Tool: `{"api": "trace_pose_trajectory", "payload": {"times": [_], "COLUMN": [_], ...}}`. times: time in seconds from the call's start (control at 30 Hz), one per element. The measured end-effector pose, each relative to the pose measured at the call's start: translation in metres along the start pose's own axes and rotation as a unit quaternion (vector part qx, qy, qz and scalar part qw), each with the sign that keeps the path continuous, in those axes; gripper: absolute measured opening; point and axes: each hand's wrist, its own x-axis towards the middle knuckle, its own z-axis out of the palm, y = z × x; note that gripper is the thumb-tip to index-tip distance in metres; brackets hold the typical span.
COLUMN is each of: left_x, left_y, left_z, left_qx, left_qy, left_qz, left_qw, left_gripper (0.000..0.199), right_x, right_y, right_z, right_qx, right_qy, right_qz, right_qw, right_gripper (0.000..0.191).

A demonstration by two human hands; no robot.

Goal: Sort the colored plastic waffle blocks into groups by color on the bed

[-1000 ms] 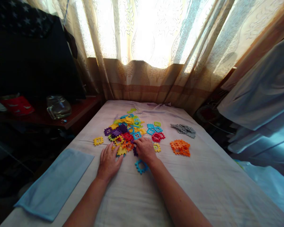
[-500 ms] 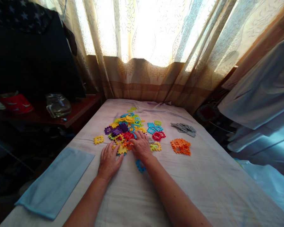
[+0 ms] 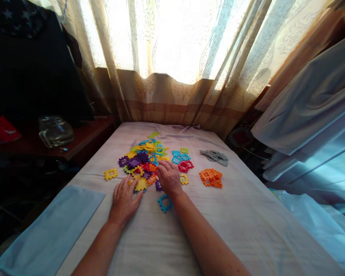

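Note:
A heap of mixed plastic pieces with notched edges, among them a dark purple piece (image 3: 143,156), lies on the sheet-covered surface (image 3: 218,222). My left hand (image 3: 124,201) rests at the near left edge of the heap, fingers spread, beside a yellow piece (image 3: 141,184). At the heap's right side is my right hand (image 3: 169,178), its fingers curled down over pieces; whether it grips one is hidden. A blue square frame (image 3: 165,203) lies just below it. To the right are an orange stack (image 3: 211,178), a grey pile (image 3: 215,157) and red pieces (image 3: 185,166).
On the left lies a light blue cloth (image 3: 57,226). Beyond it, a dark red desk (image 3: 89,134) bears a glass jar (image 3: 55,131) and a red container (image 3: 2,129). Curtains (image 3: 161,92) hang behind; pale garments (image 3: 310,99) hang at the right.
The view has shifted, moving the scene left. My right hand has drawn slightly back from the middle of the heap, and a purple piece now shows beside it. My left hand stays spread.

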Motion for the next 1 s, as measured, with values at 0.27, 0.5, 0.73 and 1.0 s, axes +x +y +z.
{"api": "trace_pose_trajectory", "payload": {"times": [0.27, 0.5, 0.73, 1.0], "left_x": [0.001, 0.001, 0.001, -0.001], "left_y": [-0.002, -0.001, -0.001, 0.006], "left_z": [0.003, 0.001, -0.001, -0.007], "left_qx": [-0.003, 0.002, 0.012, 0.021], "left_qy": [0.0, -0.009, -0.016, -0.038], "left_qz": [0.003, -0.003, 0.008, 0.015], "left_qw": [1.0, 1.0, 1.0, 0.999], "left_gripper": [0.046, 0.048, 0.051, 0.044], "right_x": [-0.025, -0.071, -0.086, -0.068], "right_y": [0.094, 0.179, 0.181, 0.15], "right_z": [-0.082, -0.139, -0.141, -0.13], "right_qx": [-0.003, -0.064, -0.114, -0.167], "right_qy": [0.014, -0.012, -0.048, -0.02], "right_qz": [0.317, 0.537, 0.561, 0.469], "right_qw": [0.948, 0.841, 0.819, 0.867], "right_gripper": [0.033, 0.04, 0.037, 0.04]}}
